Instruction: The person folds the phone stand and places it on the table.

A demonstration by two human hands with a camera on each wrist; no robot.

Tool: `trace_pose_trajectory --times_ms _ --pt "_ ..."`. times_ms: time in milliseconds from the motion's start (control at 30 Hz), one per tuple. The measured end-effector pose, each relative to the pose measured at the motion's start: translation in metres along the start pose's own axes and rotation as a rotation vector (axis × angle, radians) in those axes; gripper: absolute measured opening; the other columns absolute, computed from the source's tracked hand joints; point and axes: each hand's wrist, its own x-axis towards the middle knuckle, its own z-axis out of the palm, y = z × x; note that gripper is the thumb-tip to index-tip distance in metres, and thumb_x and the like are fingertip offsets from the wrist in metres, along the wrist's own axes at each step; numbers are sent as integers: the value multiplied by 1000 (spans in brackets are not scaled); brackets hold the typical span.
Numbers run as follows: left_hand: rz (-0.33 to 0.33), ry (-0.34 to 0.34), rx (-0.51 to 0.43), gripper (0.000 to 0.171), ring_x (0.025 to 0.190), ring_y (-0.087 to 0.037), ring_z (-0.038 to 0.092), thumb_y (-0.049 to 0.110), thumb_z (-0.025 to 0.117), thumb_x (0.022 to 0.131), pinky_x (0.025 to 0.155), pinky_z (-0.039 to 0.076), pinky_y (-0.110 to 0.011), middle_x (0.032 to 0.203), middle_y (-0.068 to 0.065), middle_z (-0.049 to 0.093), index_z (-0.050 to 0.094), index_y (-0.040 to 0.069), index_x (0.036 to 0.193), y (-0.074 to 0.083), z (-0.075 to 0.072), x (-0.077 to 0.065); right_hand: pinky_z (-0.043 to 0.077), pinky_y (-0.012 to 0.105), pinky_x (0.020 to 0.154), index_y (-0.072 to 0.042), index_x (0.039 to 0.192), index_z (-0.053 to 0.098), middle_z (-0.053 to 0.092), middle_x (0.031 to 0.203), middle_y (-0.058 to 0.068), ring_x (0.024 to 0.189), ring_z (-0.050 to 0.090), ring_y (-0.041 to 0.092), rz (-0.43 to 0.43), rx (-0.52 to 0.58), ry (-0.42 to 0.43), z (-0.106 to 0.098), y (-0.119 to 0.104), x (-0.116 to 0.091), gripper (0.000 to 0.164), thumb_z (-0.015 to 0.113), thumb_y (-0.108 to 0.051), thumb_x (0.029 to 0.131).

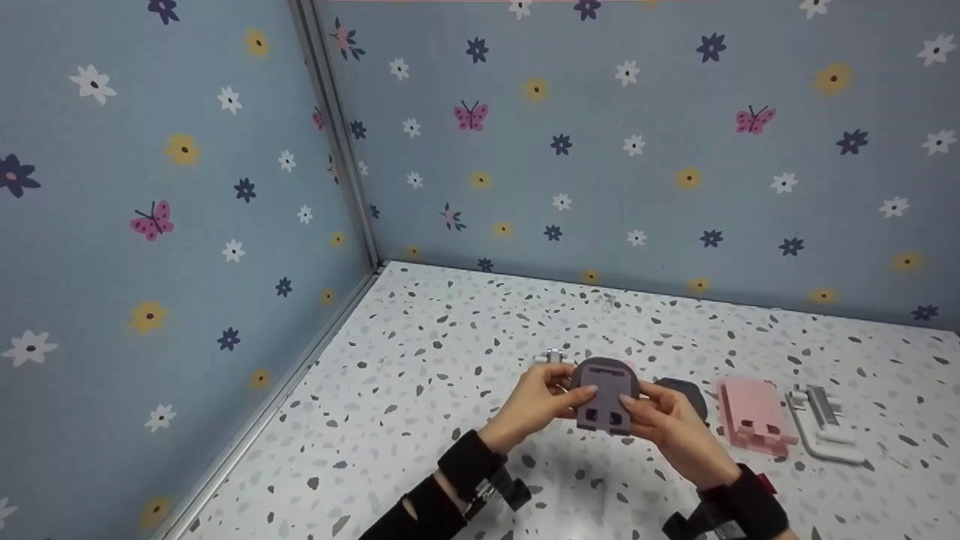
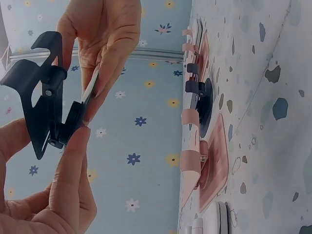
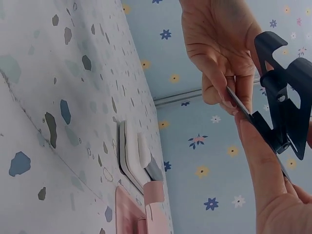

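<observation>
Both hands hold a dark grey folding phone stand [image 1: 604, 390] up above the table. My left hand [image 1: 541, 401] grips its left edge, the thumb lying on its flat plate. On the opposite edge, my right hand [image 1: 675, 431] pinches it with thumb and fingers. In the left wrist view the stand [image 2: 46, 92] appears side-on, partly unfolded, with curved lips and a hinged arm between its plates. The right wrist view also shows the stand [image 3: 282, 92], its round base seen edge-on between the fingertips.
To the right of the hands lie another dark stand [image 1: 684, 395], a pink stand [image 1: 752, 409] and a white stand [image 1: 832, 442] with a grey part. Behind the left hand a silver-and-white piece [image 1: 553, 355] is partly hidden. Flowered walls [image 1: 637, 150] border the speckled table [image 1: 360, 390].
</observation>
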Motion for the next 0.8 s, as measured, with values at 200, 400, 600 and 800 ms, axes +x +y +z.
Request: trace_pose_trajectory --times_ms 200,400,600,800 --pt "8 7 -1 26 76 -6 68 4 77 99 77 69 -29 94 -7 76 73 -11 119 -2 -1 -1 62 27 103 25 161 9 78 125 -2 115 75 8 5 -9 2 3 0 1 70 50 -7 115" --pt "21 5 -23 25 73 -5 69 1 78 97 75 69 -29 92 -7 78 72 -12 118 -6 -1 -1 63 26 102 25 161 7 77 127 -1 114 76 7 24 -23 2 3 1 2 71 49 -8 115" --pt "14 -1 -30 25 72 -5 69 0 77 98 74 69 -27 91 -6 78 72 -13 119 -5 -4 -1 62 26 104 24 162 8 76 130 0 117 75 7 21 -33 -13 5 1 0 70 49 -8 115" --pt "-38 -13 -36 26 81 -7 73 5 75 102 83 69 -31 101 -13 79 70 -10 122 3 -15 -1 60 26 108 20 164 16 61 152 27 120 71 2 22 -203 33 8 -9 -1 72 55 -15 114"
